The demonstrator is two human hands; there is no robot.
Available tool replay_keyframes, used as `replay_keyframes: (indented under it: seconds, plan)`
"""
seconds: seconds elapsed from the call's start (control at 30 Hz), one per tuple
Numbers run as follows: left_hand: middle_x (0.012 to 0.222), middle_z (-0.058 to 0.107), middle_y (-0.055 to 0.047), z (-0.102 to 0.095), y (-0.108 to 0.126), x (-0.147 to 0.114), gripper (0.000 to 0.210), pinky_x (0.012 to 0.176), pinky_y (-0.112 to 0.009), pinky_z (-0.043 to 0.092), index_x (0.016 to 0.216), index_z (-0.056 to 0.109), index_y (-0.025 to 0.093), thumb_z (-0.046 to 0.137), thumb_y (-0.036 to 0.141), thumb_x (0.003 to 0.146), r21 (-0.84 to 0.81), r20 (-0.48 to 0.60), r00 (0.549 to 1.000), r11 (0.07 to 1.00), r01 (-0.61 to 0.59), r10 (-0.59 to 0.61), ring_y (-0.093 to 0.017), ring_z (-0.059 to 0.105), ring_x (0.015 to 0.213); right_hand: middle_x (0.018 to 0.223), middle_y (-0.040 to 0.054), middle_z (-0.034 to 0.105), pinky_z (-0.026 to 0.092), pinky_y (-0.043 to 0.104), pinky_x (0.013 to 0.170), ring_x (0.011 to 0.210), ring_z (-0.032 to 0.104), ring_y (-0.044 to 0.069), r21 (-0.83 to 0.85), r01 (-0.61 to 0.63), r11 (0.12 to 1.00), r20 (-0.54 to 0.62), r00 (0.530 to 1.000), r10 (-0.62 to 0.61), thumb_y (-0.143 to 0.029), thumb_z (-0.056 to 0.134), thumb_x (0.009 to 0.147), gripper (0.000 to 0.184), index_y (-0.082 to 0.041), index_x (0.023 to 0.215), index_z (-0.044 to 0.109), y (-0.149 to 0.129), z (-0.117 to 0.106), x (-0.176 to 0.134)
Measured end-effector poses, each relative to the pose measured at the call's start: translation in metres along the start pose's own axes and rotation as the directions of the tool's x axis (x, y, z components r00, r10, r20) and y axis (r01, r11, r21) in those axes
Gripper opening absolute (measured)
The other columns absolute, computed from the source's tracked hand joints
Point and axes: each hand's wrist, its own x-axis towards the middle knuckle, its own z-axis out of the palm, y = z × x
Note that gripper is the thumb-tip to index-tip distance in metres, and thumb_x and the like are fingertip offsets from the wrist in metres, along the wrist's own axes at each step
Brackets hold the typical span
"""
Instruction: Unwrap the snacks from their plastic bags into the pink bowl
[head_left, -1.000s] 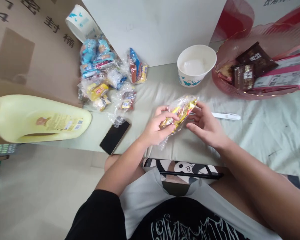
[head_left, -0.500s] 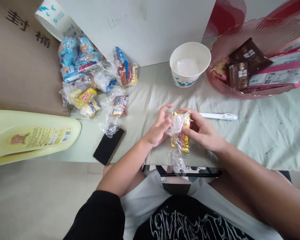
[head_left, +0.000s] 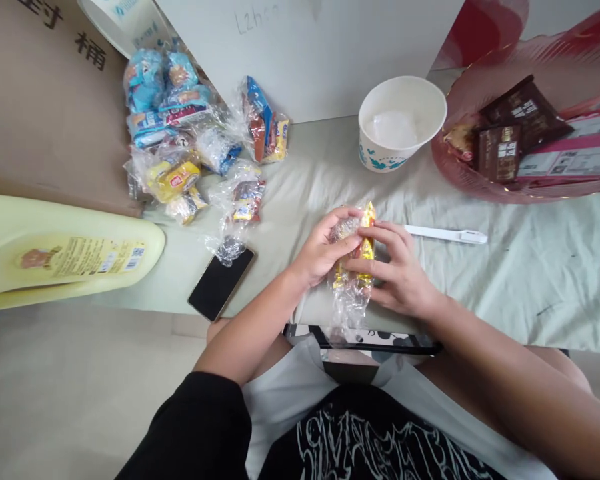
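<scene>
Both hands are on one small bundle above the near edge of the cloth-covered bench (head_left: 505, 287): the yellow snack packet (head_left: 366, 248) and its clear plastic wrap (head_left: 350, 303). The left hand (head_left: 326, 250) grips from the left, its fingers curled over the top and the thumb lying across the front of the plastic. The right hand (head_left: 403, 267) closes from the other side, its fingers spread along the yellow packet and pressing on it. The packet stands roughly upright in the view, with its top end showing above the fingertips, while the crinkled plastic trails below toward the person's lap. (Some of the printing is covered by the fingers, so the label cannot be read.)

Just beyond the right hand, a white plastic tool (head_left: 445, 233) lies flat on the cloth. Farther back stands a white paper cup (head_left: 387, 162) with blue-green leaf marks, and to its right a pink ribbed bowl (head_left: 457, 177) holds dark brown packets (head_left: 500, 153) and pink-and-white packaging (head_left: 570, 163).

On the left, a black phone (head_left: 220, 287) lies near the bench's edge, with loose clear plastic touching its upper end. Behind it is a heap of bagged snacks (head_left: 177, 180), blue and yellow among them, against a cardboard box (head_left: 55, 113). A pale yellow jug (head_left: 80, 247) lies on its side in front of the box.
</scene>
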Motion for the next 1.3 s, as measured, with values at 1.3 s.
replay_keyframes:
  seconds: [1.3]
  plan:
    - [0.102,0.062,-0.002,-0.002,-0.007,-0.004,0.036,0.078,-0.031,0.054,0.108,0.062,0.026,0.072,0.053,0.085,0.150,-0.079,0.984,0.978,-0.144,0.157,-0.015,0.063,0.085,0.111,0.0143,0.069,0.045,0.055,0.091,0.107,0.060,0.037,-0.394,-0.530,0.751,-0.162,0.844,0.510,-0.034,0.060,0.089,0.018,-0.023,0.102,0.066,0.034,-0.050,-0.008]
